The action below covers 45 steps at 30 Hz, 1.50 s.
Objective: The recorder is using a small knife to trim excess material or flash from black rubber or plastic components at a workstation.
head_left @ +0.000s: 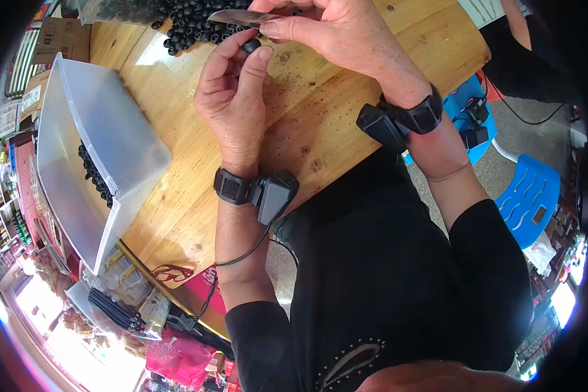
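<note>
Pinching small black part (250, 46) at tips of left fingers (230, 47), nearly closed around it. Gripping knife (235, 17) in right fingers (284, 27), closed on it, just beyond left fingertips. Working over desk (294, 144), with black pile (193, 23) beyond fingers, translucent bin (134, 127) left of them. Risking cut fingertips through slipping, or dropping part through loose pinching. Not making out cutting edge or covered handle; seeing pile cropped.

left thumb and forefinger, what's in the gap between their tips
In the head view, a small round black piece sits between the thumb and forefinger of the left hand; the right hand holds a knife close by.
</note>
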Each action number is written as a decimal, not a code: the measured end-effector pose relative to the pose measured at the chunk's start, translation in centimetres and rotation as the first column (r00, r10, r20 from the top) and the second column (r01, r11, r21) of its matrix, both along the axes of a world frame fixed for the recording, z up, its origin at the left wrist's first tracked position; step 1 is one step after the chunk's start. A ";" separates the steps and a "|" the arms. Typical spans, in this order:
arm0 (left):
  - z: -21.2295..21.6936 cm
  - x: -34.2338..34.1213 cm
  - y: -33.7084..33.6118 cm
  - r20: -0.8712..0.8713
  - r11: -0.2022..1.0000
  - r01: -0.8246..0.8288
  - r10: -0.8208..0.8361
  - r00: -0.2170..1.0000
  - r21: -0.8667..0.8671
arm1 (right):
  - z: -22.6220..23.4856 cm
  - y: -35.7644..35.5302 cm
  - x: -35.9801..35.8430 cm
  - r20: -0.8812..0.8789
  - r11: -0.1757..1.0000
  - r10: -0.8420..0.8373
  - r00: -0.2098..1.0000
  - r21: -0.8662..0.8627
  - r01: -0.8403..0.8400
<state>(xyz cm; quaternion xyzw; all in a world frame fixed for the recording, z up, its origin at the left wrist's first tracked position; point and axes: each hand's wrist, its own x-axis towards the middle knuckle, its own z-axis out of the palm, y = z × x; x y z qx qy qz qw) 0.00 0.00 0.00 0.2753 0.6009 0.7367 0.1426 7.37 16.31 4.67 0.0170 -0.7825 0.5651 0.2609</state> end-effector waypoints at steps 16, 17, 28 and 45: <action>0.5 0.3 -0.2 0.017 0.999 0.046 -0.046 0.999 0.001 | 0.0 0.0 0.1 0.031 0.999 -0.001 1.000 -0.048 0.003; 0.4 0.3 -0.2 0.018 0.999 0.050 -0.050 0.999 0.006 | -0.1 0.2 0.0 0.050 0.997 0.014 0.999 -0.073 -0.010; -0.1 -0.2 -0.2 0.067 0.983 0.110 -0.121 0.990 0.150 | -0.8 0.6 -0.3 0.016 0.985 0.073 0.997 -0.155 -0.069; -0.1 -0.5 -0.4 0.148 0.982 0.143 -0.161 0.976 0.122 | 0.5 -0.4 0.6 0.020 0.995 0.101 0.995 -0.028 -0.100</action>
